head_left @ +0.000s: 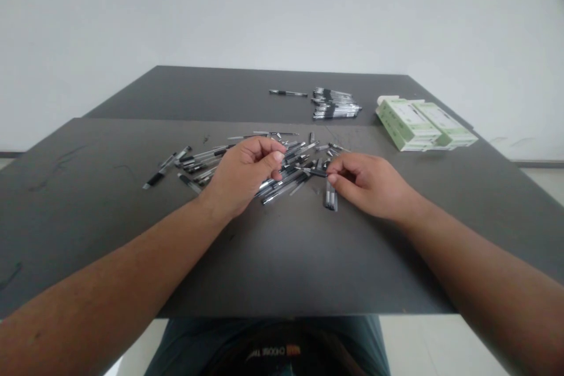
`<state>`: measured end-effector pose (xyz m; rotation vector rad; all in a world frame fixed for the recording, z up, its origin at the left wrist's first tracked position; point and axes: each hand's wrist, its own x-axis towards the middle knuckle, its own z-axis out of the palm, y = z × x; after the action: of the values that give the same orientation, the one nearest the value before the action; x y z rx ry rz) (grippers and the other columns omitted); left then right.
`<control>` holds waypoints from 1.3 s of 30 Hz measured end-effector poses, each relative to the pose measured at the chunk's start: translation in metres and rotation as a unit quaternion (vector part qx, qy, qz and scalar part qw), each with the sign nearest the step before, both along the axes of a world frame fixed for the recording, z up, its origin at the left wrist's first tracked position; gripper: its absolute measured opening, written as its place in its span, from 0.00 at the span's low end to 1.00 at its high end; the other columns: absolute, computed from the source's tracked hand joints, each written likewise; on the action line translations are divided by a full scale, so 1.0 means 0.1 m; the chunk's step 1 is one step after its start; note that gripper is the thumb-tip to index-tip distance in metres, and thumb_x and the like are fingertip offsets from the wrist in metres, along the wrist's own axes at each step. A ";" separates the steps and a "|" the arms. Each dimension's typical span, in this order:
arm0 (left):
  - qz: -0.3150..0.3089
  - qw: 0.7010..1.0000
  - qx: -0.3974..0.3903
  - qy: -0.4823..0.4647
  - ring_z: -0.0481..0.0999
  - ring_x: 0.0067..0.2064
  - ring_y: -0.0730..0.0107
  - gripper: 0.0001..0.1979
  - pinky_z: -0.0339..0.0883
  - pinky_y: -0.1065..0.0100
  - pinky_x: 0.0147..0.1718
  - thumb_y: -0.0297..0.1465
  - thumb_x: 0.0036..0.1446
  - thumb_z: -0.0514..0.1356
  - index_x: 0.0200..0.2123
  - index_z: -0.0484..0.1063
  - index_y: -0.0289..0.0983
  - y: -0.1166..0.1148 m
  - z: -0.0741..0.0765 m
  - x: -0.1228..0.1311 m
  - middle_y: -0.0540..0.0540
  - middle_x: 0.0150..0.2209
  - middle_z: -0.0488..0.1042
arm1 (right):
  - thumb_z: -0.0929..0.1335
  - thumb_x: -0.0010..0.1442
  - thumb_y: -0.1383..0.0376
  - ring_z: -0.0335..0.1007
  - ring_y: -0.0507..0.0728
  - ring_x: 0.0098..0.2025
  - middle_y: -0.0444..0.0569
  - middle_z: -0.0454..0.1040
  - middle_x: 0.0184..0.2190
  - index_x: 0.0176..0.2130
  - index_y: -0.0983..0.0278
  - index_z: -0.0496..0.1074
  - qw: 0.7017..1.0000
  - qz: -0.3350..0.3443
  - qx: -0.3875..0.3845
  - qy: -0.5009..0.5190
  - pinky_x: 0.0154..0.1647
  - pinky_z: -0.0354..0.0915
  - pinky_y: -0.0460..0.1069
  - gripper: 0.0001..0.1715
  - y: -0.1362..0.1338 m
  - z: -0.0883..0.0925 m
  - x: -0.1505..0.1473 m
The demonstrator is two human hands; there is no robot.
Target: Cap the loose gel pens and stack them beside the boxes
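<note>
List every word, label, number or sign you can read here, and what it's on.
"CHOOSE": on the wearer's dark garment, at the bottom edge; the lettering beside it is too blurred to read for certain.
Green-and-white boxes: print too small and blurred to read.
Pens: no readable markings.

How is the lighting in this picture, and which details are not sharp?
Head view: soft, diffuse light, with a faint shadow beside the right forearm on the dark table; head view: print on the green-white boxes is too soft to read, and the piled pens lack crisp detail.
</note>
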<state>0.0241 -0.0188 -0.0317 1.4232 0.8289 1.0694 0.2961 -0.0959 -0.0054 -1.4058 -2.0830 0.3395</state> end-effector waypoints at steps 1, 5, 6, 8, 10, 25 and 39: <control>-0.001 1.000 -0.003 0.002 0.80 0.30 0.72 0.09 0.76 0.68 0.33 0.35 0.62 0.74 0.43 0.83 0.40 -0.02 0.00 0.01 0.51 0.33 0.80 | 0.71 0.67 0.61 0.74 0.56 0.30 0.44 0.81 0.29 0.37 0.57 0.78 1.000 0.002 0.000 -0.002 0.35 0.63 0.51 0.06 -0.01 0.00 0.00; 0.001 1.000 -0.011 0.009 0.80 0.29 0.71 0.09 0.75 0.68 0.33 0.36 0.63 0.73 0.43 0.83 0.40 -0.06 -0.03 0.06 0.51 0.30 0.79 | 0.71 0.67 0.62 0.75 0.57 0.31 0.44 0.82 0.30 0.37 0.57 0.79 1.000 0.006 0.000 -0.009 0.35 0.64 0.51 0.05 -0.02 0.00 0.01; 0.002 1.000 -0.015 0.007 0.80 0.30 0.71 0.09 0.76 0.68 0.33 0.36 0.63 0.73 0.43 0.83 0.40 -0.07 -0.03 0.07 0.51 0.30 0.79 | 0.71 0.67 0.62 0.75 0.57 0.30 0.44 0.82 0.30 0.37 0.57 0.79 1.000 0.007 0.000 -0.009 0.35 0.64 0.51 0.05 -0.02 0.00 0.01; 0.003 1.000 -0.031 -0.005 0.80 0.31 0.70 0.08 0.78 0.67 0.33 0.36 0.63 0.73 0.42 0.82 0.40 -0.09 -0.03 0.09 0.51 0.31 0.79 | 0.71 0.67 0.62 0.75 0.57 0.30 0.44 0.82 0.30 0.37 0.57 0.79 1.000 0.007 0.002 -0.011 0.35 0.64 0.51 0.05 -0.02 0.01 0.01; 0.005 0.999 -0.047 -0.026 0.79 0.32 0.71 0.09 0.79 0.68 0.33 0.36 0.61 0.74 0.41 0.82 0.39 -0.12 -0.01 0.11 0.51 0.31 0.79 | 0.71 0.67 0.62 0.74 0.56 0.29 0.44 0.81 0.30 0.37 0.57 0.79 1.000 0.008 0.008 -0.010 0.34 0.64 0.51 0.06 -0.02 0.02 0.01; -0.012 1.000 -0.012 0.019 0.84 0.34 0.68 0.10 0.82 0.67 0.35 0.37 0.63 0.74 0.42 0.82 0.38 -0.17 0.01 0.10 0.47 0.34 0.84 | 0.71 0.67 0.61 0.77 0.58 0.31 0.45 0.83 0.31 0.38 0.56 0.79 1.000 -0.007 0.015 -0.017 0.36 0.65 0.52 0.05 -0.03 0.05 -0.01; -0.043 0.988 0.057 0.139 0.85 0.32 0.66 0.08 0.78 0.66 0.35 0.37 0.63 0.72 0.42 0.82 0.41 -0.22 0.05 0.11 0.48 0.33 0.87 | 0.71 0.70 0.63 0.76 0.57 0.32 0.46 0.82 0.32 0.40 0.58 0.80 0.997 0.034 0.039 -0.049 0.36 0.65 0.52 0.05 -0.05 0.02 -0.02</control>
<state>0.0348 -0.0408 -0.0262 1.7154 0.9052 0.8747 0.2945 -0.1007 -0.0034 -1.3337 -2.2024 0.2185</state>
